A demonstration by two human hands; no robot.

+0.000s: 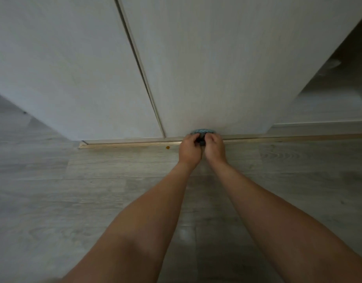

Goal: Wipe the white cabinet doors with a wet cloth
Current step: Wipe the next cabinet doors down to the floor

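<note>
Two bare hands meet at the foot of a white cabinet, both closed around a bunched blue-grey cloth (202, 132) pressed low against the right-hand cabinet door (227, 58). The left hand (190, 149) grips the cloth from the left side with its fingers curled in, and the right hand (214, 147) grips it from the right, the two hands touching or nearly touching at the knuckles. Only the top edge of the cloth shows above the fingers, with a darker fold between the hands; most of it is hidden. The cloth sits at the very bottom of the door, just above the pale metal sliding track (125, 142) that runs along the floor beneath the cabinet. A narrow dark seam divides this door from the left-hand cabinet door (64, 68), which stands well apart from the hands. Both forearms stretch forward from the lower edge of the view over grey wood-grain floor (53, 190). A small orange-brown speck (167, 147) lies on the floor just beside the track, left of the left hand. To the right of the cabinet, a dim opening (329, 99) shows lighter floor beyond; its details are too blurred to tell.
</note>
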